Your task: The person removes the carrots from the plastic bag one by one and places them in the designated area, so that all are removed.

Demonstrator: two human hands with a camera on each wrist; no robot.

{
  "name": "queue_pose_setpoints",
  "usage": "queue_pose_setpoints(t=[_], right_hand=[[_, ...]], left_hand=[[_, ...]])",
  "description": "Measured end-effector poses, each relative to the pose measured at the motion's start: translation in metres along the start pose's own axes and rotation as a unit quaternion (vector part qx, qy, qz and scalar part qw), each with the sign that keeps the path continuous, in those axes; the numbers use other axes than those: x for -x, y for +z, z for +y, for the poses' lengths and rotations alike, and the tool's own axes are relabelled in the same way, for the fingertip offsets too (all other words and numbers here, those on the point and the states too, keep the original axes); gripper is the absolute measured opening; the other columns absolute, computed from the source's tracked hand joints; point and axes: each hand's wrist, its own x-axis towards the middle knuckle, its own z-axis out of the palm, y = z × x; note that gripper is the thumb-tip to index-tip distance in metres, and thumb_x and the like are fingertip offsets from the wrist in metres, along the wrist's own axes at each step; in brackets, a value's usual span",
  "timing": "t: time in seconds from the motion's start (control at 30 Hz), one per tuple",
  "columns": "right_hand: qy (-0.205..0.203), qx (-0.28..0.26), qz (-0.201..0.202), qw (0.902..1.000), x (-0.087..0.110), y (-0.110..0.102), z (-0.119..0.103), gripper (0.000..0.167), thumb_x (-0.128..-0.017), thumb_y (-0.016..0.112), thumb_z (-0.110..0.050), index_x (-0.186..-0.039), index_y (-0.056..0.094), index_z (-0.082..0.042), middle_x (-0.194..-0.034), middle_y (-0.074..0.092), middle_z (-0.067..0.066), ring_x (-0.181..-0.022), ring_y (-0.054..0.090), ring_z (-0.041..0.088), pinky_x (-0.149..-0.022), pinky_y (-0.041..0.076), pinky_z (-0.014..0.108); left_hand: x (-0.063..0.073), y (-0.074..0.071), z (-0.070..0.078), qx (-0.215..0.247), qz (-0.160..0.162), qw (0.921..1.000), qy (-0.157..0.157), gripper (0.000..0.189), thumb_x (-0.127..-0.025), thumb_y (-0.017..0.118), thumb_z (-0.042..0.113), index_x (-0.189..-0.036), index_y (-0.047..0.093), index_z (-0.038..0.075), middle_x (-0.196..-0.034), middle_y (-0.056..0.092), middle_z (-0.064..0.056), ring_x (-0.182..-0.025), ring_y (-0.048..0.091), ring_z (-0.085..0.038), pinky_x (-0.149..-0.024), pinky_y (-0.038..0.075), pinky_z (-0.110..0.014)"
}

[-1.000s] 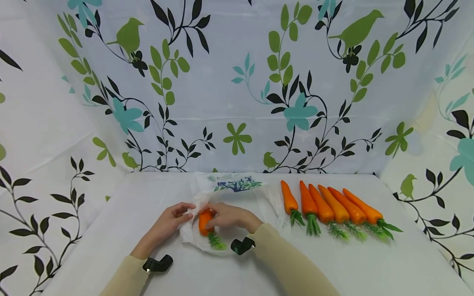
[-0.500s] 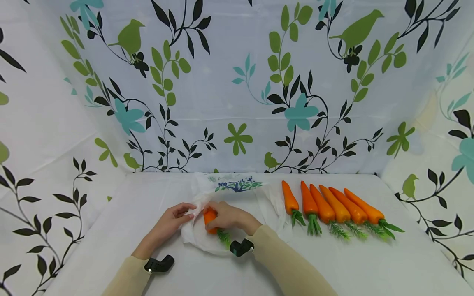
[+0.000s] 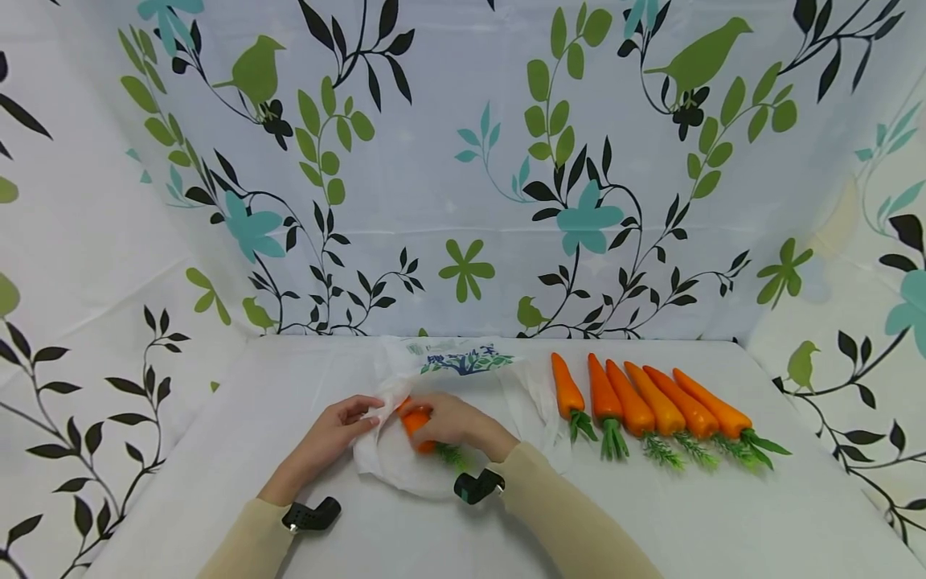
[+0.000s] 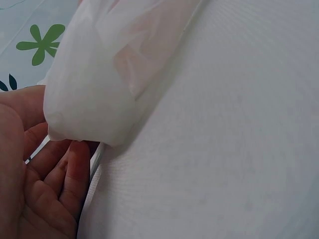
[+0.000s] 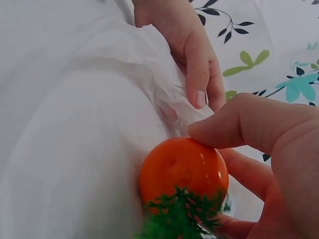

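My right hand (image 3: 456, 420) grips an orange carrot (image 3: 417, 428) with feathery green tops (image 3: 452, 457) at the mouth of a thin white plastic bag (image 3: 391, 476). In the right wrist view, the thumb and fingers lie round the carrot's thick end (image 5: 182, 167), which faces the camera; its tip is hidden. On the bag's left side, my left hand (image 3: 346, 426) pinches the edge between thumb and fingers. The left wrist view shows a fold of the bag (image 4: 92, 104) hanging over that hand's fingers (image 4: 77, 174).
Several carrots (image 3: 654, 402) lie in a row on the white table (image 3: 723, 523), right of the bag. A blue and green tree print (image 3: 463, 359) marks the bag's far part. Behind the table hangs a curtain (image 3: 405, 185) patterned with leaves and birds.
The carrot in my right hand has shifted a little to the right and turned, so its green tops point more to the right. My left hand stays at the bag's edge.
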Motion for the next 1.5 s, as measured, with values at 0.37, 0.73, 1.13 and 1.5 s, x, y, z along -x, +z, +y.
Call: queue_pose_setpoints(t=[0.37, 0.73, 1.13, 1.5], right_hand=[[-0.013, -0.050, 0.008, 0.9986, 0.008, -0.009, 0.010, 0.043, -0.081, 0.068, -0.015, -0.124, 0.069, -0.020, -0.107, 0.062, -0.002, -0.091, 0.056, 0.020, -0.077, 0.048, 0.033], [-0.005, -0.050, 0.014, 0.9986, 0.019, -0.019, 0.015, 0.045, -0.080, 0.066, -0.013, -0.124, 0.070, -0.021, -0.111, 0.061, -0.004, -0.095, 0.055, 0.020, -0.079, 0.049, 0.034], [-0.006, -0.042, 0.015, 0.9990, 0.038, -0.040, 0.021, 0.048, -0.079, 0.064, -0.011, -0.125, 0.069, -0.024, -0.112, 0.059, -0.001, -0.092, 0.053, 0.021, -0.070, 0.045, 0.031], [-0.008, -0.010, 0.049, 0.9987, 0.062, -0.060, 0.029, 0.045, -0.078, 0.066, -0.009, -0.120, 0.070, -0.023, -0.117, 0.059, 0.001, -0.090, 0.054, 0.022, -0.068, 0.049, 0.031]], left_hand=[[0.000, 0.000, 0.000, 0.004, 0.003, 1.0000, 0.002, 0.033, -0.095, 0.069, 0.019, -0.125, 0.063, 0.006, -0.131, 0.059, -0.017, -0.106, 0.061, -0.024, -0.083, 0.051, -0.025], [0.001, 0.001, 0.000, -0.001, 0.006, 1.0000, -0.002, 0.034, -0.096, 0.068, 0.020, -0.126, 0.063, 0.006, -0.134, 0.058, -0.016, -0.108, 0.061, -0.024, -0.084, 0.051, -0.024], [0.002, 0.001, 0.001, 0.002, 0.007, 1.0000, -0.002, 0.034, -0.096, 0.068, 0.020, -0.126, 0.062, 0.006, -0.136, 0.057, -0.016, -0.109, 0.061, -0.024, -0.083, 0.051, -0.025], [0.000, 0.000, -0.002, -0.001, 0.012, 0.9999, 0.001, 0.033, -0.095, 0.069, 0.020, -0.124, 0.063, 0.006, -0.131, 0.058, -0.016, -0.101, 0.060, -0.021, -0.080, 0.051, -0.026]])
